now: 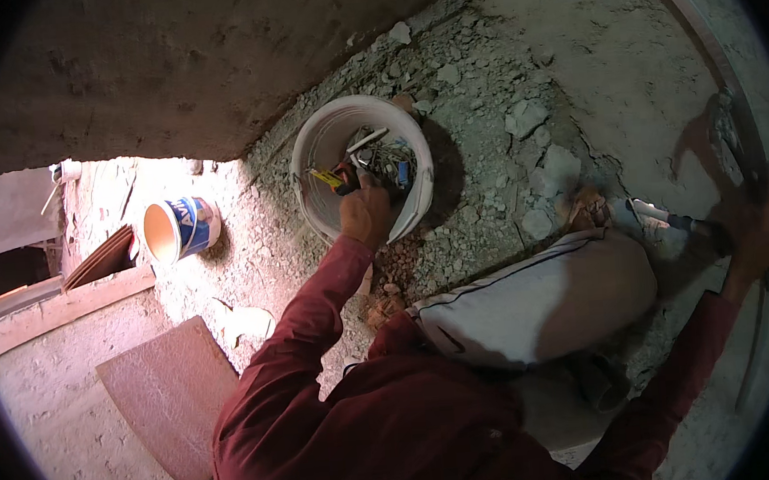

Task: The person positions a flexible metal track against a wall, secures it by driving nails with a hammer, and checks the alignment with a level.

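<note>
My left hand point(365, 213) reaches over the near rim of a whitish plastic bucket point(304, 179), its fingers down among the tools. Beside the thumb lies a yellow, red and black tool point(334, 181); what the curled fingers grip is hidden. A pale rod-like handle point(367, 140), a blue piece point(403, 174) and thin tangled pieces also lie in the bucket. At the far right my right hand point(754, 236), partly in shadow, is closed around a tool with a dark grip point(712, 233) and a bright metal shaft. The tool's far end is unclear against the rubble.
Broken plaster and rubble point(482, 99) cover the floor strip along the wall. A blue and white tub point(192, 225) lies on its side at left, above a reddish-brown board point(173, 402). A long metal bar point(699, 26) runs down the right side. My bent leg point(531, 297) lies between my arms.
</note>
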Motion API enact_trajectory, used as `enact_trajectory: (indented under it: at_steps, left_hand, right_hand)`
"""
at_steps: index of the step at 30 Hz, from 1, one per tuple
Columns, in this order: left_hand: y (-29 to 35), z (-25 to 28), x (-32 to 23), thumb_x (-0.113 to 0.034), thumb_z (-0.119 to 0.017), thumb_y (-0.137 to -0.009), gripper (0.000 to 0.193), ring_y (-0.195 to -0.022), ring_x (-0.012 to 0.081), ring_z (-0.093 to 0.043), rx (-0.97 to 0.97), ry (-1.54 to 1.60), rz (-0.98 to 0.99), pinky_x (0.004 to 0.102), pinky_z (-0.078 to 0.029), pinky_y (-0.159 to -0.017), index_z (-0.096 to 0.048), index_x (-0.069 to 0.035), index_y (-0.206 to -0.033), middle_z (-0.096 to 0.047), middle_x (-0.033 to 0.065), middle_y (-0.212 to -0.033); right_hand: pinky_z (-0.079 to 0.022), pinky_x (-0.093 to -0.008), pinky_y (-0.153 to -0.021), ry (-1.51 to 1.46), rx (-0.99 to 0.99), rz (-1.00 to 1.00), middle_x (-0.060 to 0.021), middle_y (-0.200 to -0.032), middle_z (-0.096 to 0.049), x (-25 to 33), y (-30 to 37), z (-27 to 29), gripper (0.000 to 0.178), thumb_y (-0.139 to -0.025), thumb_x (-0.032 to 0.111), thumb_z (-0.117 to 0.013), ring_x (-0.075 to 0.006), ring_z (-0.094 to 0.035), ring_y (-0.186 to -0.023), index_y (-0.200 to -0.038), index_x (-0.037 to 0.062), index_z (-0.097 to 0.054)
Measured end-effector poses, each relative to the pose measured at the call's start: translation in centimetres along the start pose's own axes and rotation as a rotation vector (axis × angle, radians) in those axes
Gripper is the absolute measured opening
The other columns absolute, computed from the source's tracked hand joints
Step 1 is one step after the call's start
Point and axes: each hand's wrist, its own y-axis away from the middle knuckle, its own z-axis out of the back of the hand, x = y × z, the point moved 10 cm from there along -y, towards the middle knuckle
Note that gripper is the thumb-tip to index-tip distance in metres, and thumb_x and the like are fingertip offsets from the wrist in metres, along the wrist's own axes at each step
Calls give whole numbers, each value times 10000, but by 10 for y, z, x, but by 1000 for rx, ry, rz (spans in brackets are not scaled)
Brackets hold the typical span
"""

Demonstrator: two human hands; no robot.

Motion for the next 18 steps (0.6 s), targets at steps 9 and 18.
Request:
enact_trajectory:
  at_steps: [9, 18]
  left_hand:
    - [3, -3, -1, -207, -627, -833, 142, -646, 242, -673, -212, -68, -203, 358, -496, -521, -679, -85, -784, -672, 114, -830]
    - [-73, 3, 22, -160, -608, -848, 135, -869, 261, -691, -181, 100, -65, 400, -553, -688, -655, -83, -949, -652, 110, -966]
  right_hand:
    - [-575, -315, -754, -10, 70, -22, -10, -1283, -556, -20, 6, -11, 729, -803, 17, -626, -213, -659, -1040, -1439, 350, -493]
    - [-588, -347, -693, 154, 20, -42, 2, -1269, -561, -2, 1, 4, 803, -772, -20, -628, -211, -678, -987, -1460, 356, -454]
